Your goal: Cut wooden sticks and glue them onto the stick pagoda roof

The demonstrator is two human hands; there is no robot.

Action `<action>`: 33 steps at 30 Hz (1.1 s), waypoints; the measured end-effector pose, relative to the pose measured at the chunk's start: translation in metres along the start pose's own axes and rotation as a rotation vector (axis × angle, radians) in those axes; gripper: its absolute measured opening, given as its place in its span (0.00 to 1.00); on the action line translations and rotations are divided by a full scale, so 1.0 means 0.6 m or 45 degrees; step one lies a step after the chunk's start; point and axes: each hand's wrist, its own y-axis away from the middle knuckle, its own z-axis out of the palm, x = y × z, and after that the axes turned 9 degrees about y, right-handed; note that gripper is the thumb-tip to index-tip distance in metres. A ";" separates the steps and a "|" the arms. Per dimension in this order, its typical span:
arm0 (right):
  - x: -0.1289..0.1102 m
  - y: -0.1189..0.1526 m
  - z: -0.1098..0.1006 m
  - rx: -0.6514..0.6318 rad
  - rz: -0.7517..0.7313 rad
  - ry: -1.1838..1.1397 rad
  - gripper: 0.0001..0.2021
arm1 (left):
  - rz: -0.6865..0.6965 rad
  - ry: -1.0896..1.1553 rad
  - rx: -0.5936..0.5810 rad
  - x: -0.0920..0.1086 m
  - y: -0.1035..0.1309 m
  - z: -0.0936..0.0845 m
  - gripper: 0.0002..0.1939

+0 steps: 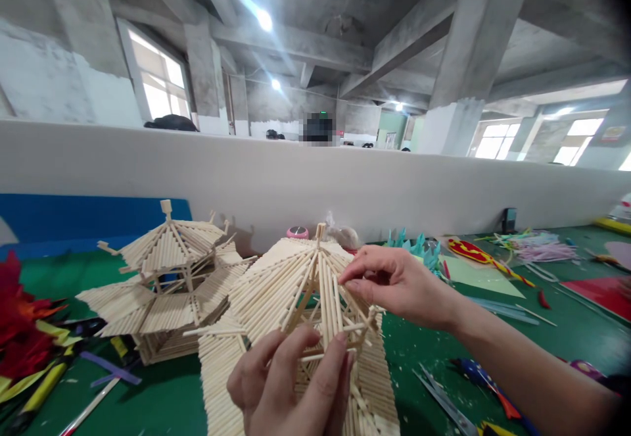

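A pagoda roof model (276,285) made of pale wooden sticks stands close in front of me on the green table (162,396). My left hand (290,383) grips its front lower frame, thumb and fingers closed on the sticks. From the right, my right hand (394,285) pinches a thin stick (339,298) against the open gap in the roof's slope. A second, finished stick pagoda (162,278) stands to the left, touching the first.
A white partition wall (315,179) runs behind the table, with a blue board (73,216) at left. Red and yellow paper flowers (20,331) lie at far left. Scissors (444,400), coloured paper, straws and a teal paper piece (419,246) are scattered on the right.
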 end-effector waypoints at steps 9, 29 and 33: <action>0.001 -0.002 0.006 -0.017 -0.007 -0.033 0.08 | 0.074 -0.027 -0.028 -0.004 -0.004 -0.004 0.15; 0.019 0.115 0.043 0.747 0.393 -0.696 0.06 | 0.077 -0.065 0.038 0.001 0.001 -0.008 0.18; 0.009 0.161 0.106 0.693 0.613 -0.864 0.11 | 0.055 -0.073 0.006 0.009 -0.004 -0.012 0.17</action>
